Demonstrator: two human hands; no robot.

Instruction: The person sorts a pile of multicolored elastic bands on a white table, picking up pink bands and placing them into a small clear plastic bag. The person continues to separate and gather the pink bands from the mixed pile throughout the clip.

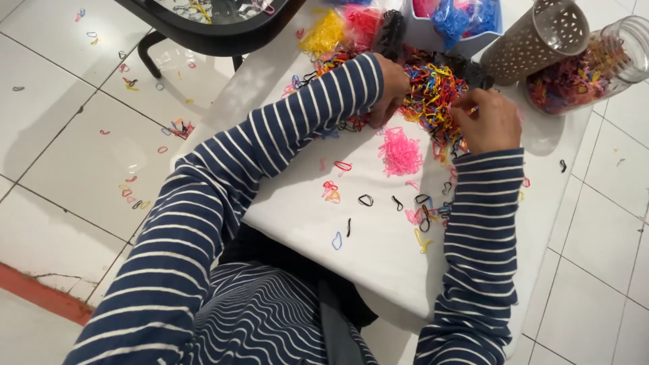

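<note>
The left hand (391, 91) rests curled on the near side of a big mixed pile of tiny rubber bands (433, 94), and its fingers are tucked under, so I cannot tell if they hold any. The right hand (488, 120) sits at the right side of the same pile with its fingers pinched close together on a few bands. The pile lies at the far end of the white table (378, 250), and a small heap of pink bands (400, 152) lies just beside it, nearer the person. The bands are small and springy, so I think one could pop out of the pinch and jump away. Lots of loose bands (132, 192) lie on the tiled floor (61, 135) at the left, so falling off looks easy. The tall brown cup with holes (537, 40) and the glass jar of bands (588, 67) stand near the right hand, close to the table's right edge, and a quick elbow could tip them. The striped sleeves could also sweep the single bands (365, 200) off the near edge. The middle of the table has the most open room for moving hands.
</note>
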